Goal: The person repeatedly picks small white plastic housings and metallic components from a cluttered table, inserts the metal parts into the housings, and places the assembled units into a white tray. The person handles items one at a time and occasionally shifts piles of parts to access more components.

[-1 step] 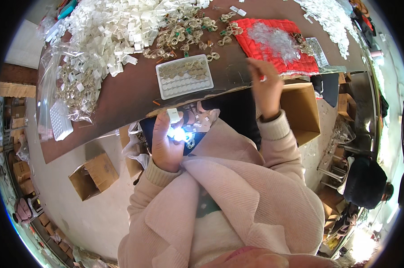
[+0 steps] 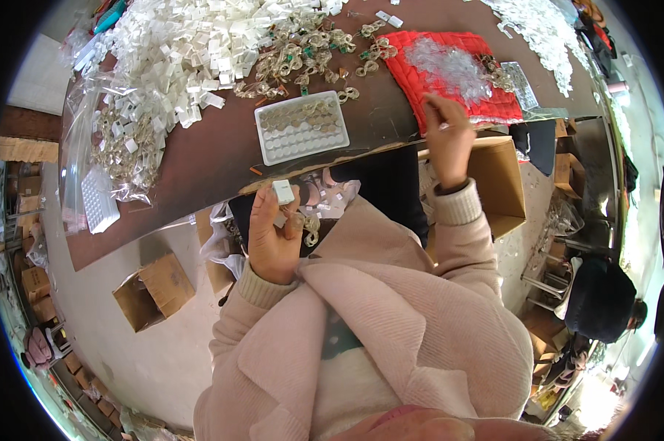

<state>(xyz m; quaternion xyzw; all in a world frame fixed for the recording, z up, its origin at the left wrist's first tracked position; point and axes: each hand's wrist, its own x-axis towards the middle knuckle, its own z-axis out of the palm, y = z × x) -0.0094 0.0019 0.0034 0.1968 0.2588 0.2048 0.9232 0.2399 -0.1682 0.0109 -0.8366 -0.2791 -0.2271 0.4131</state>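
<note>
My left hand (image 2: 268, 239) pinches a small white plastic box (image 2: 282, 192) just off the front edge of the table (image 2: 200, 165). A looped bundle of clear wire (image 2: 311, 229) hangs beside its fingers, apparently joined to the box. No light shows at this hand. My right hand (image 2: 451, 143) is raised by the near edge of a red quilted cloth (image 2: 411, 70), thumb and fingertips drawn together; whatever they may hold is too small to make out. Thin clear plastic pieces (image 2: 446, 67) lie heaped on the cloth.
A white tray (image 2: 302, 156) of small round pieces sits near the table edge. Behind it lie wire bundles (image 2: 302, 55) and a big heap of white boxes (image 2: 192, 51). Cardboard boxes (image 2: 504, 176) (image 2: 167, 283) stand below the table. A person (image 2: 604, 298) sits at the far right.
The bright light at my left hand has gone out, and the wire loops show plainly. My right hand has shifted slightly right and down, fingers closer together.
</note>
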